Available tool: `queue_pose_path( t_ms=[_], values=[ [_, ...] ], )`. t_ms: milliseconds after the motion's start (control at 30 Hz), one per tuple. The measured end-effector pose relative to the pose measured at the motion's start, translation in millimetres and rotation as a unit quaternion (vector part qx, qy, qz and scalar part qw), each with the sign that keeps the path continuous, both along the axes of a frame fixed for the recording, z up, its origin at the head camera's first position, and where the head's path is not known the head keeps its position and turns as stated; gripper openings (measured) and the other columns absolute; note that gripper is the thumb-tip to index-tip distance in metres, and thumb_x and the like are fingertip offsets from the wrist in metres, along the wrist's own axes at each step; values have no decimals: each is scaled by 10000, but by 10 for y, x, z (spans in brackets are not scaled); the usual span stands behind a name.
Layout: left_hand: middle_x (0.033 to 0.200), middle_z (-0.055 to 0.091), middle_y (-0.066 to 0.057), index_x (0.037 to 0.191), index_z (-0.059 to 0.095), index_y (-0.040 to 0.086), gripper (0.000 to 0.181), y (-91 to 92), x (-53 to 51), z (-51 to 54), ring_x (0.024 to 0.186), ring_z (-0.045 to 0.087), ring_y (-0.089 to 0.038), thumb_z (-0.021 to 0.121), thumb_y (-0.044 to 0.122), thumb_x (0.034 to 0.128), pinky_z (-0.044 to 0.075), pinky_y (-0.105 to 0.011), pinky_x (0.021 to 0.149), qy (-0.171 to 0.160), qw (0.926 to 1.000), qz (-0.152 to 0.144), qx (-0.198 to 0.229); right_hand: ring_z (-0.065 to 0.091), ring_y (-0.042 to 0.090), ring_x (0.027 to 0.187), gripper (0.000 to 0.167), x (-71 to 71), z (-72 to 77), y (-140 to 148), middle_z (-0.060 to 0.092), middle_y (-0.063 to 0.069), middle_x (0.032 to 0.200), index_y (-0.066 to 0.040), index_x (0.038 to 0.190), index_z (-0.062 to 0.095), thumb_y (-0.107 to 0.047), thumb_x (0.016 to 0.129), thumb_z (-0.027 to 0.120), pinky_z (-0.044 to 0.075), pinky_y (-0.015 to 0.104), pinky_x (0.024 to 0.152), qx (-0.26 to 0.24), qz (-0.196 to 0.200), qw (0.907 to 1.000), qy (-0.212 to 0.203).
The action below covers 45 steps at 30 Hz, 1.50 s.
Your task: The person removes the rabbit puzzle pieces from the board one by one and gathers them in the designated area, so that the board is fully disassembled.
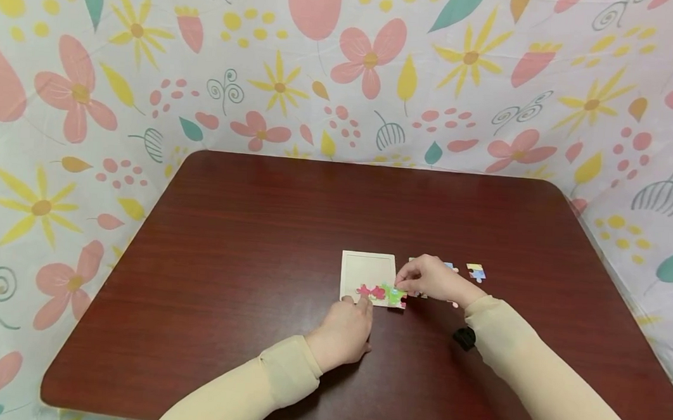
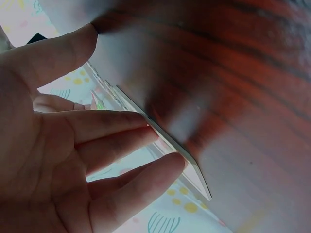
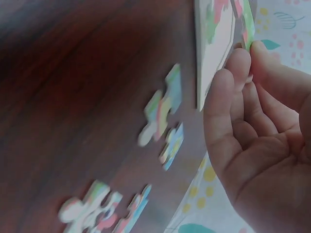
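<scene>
A square pale wooden puzzle tray (image 1: 362, 267) lies on the table, with pink-red puzzle pieces (image 1: 376, 292) along its near side. My left hand (image 1: 343, 329) rests its fingertips at the tray's near edge. In the left wrist view its fingers (image 2: 116, 124) are extended, and the thumb stands apart. My right hand (image 1: 432, 278) pinches a green jigsaw piece (image 3: 248, 26) between thumb and index finger. This piece is over the tray's near right corner, tilted in the right wrist view. Whether it touches the piece beside it, I cannot tell.
Several loose jigsaw pieces (image 3: 167, 99) lie on the dark wooden table (image 1: 243, 243) right of the tray, partly hidden by my right hand in the head view. One blue-and-yellow piece (image 1: 475, 272) lies farthest right. Floral cloth (image 1: 321, 63) hangs behind the table.
</scene>
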State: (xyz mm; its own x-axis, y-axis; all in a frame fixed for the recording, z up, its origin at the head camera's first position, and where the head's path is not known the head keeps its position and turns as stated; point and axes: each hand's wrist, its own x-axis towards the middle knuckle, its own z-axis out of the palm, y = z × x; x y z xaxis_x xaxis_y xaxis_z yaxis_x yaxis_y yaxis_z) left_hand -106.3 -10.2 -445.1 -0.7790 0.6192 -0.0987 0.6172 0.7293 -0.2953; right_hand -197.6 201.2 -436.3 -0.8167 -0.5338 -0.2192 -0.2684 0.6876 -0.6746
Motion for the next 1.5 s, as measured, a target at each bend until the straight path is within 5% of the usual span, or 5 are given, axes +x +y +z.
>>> queue_pose_path(
  t_ms=[267,600,1500],
  values=[
    [1105,607,-11,1259,594,77,752,-4,-11,-13,745,561,-155,641,633,754,465,-228,515,290,9995,-87,26,542,136,602,48,47,-29,159,630,-12,692,-101,826,711,-93,857,676,477,281,570,66,49,9998,-161],
    [1153,600,-6,1272,579,75,751,10,-9,5,758,566,-155,635,627,766,465,-219,508,139,9998,12,-115,549,135,593,51,112,-51,319,627,-13,666,-83,795,699,-85,843,684,459,256,550,120,201,9995,-199],
    [1333,549,-17,1339,538,93,761,27,11,1,839,588,-171,599,626,799,486,-218,543,-20,9994,-4,-335,463,2,587,84,315,-136,271,646,-95,699,-118,744,710,-46,775,739,417,216,555,675,-32,9916,1098]
  ],
)
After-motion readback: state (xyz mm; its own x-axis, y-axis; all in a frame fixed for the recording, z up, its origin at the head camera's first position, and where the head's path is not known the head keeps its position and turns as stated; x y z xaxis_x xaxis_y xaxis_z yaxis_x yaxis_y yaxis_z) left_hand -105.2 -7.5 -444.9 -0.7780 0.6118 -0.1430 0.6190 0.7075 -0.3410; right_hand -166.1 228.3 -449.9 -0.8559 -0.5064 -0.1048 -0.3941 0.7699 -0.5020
